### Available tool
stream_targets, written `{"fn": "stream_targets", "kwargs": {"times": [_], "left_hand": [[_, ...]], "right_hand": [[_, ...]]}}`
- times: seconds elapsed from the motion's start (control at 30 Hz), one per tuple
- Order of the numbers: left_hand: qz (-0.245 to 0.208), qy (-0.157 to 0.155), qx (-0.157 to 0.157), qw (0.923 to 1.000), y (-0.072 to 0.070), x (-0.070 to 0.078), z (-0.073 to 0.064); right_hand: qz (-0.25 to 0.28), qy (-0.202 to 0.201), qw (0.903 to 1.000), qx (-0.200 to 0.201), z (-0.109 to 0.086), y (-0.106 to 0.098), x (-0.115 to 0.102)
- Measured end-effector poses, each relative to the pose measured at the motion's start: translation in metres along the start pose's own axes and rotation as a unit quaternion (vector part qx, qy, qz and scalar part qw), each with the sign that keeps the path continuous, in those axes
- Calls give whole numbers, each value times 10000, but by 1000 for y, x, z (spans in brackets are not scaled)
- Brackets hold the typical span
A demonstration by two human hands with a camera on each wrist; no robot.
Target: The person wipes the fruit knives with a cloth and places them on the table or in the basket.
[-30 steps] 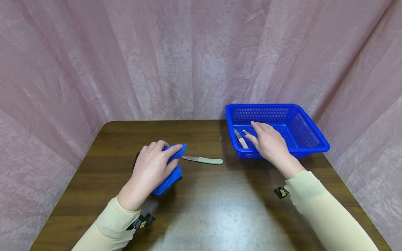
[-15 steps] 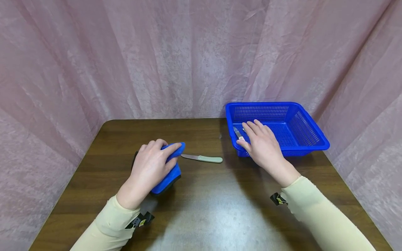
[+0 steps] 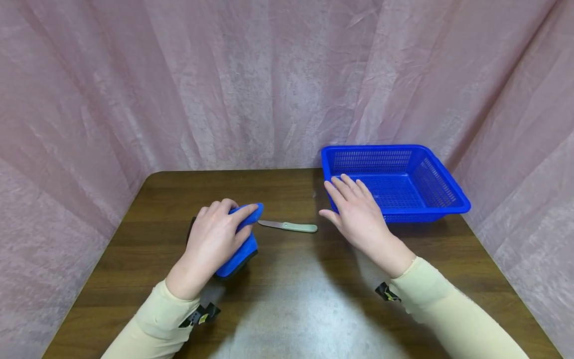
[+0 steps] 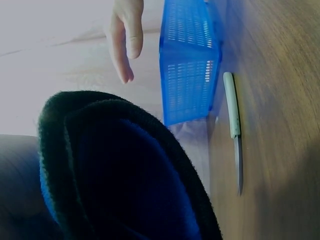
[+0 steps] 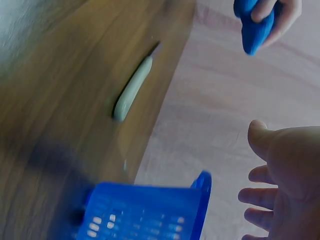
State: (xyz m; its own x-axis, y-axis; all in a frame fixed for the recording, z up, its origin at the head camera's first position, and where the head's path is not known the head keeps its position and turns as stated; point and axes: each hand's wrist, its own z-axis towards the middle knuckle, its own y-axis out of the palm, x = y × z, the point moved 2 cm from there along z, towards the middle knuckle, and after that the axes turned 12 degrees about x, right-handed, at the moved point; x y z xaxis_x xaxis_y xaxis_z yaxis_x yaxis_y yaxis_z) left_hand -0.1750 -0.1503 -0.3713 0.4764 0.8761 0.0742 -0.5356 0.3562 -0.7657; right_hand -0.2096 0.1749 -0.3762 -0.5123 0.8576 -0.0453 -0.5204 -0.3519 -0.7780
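Note:
My left hand point(image 3: 211, 239) grips a folded blue cloth point(image 3: 242, 257) with dark edging, held above the table. In the left wrist view that cloth point(image 4: 135, 170) fills the lower part, its dark fuzzy border curving round a blue inside. Flat on the table between my hands lies a knife point(image 3: 299, 228) with a pale green handle, its blade pointing toward the cloth. My right hand point(image 3: 360, 217) hovers over the left front corner of the blue basket point(image 3: 441, 209), fingers extended and holding nothing. It hides that part of the basket's inside.
The basket stands at the back right of the brown wooden table point(image 3: 287, 309). Pink curtains point(image 3: 287, 89) hang behind the table and along its sides. A small camera is strapped at each wrist.
My right hand has moved left and toward me from over the basket's inside, and now covers where knives showed in the basket. The left hand stays nearly still with the cloth.

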Motion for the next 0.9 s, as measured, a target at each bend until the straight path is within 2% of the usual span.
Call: {"fn": "stream_targets", "kwargs": {"times": [0.6,0.9], "left_hand": [[49,-18,55,10000,-2,-2,-2],[82,-20,38,10000,-1,-2,-2]], "right_hand": [[-114,-648,9978,74,-1,16,-41],[-47,-809,9963,-275,-7,26,-59]]}}
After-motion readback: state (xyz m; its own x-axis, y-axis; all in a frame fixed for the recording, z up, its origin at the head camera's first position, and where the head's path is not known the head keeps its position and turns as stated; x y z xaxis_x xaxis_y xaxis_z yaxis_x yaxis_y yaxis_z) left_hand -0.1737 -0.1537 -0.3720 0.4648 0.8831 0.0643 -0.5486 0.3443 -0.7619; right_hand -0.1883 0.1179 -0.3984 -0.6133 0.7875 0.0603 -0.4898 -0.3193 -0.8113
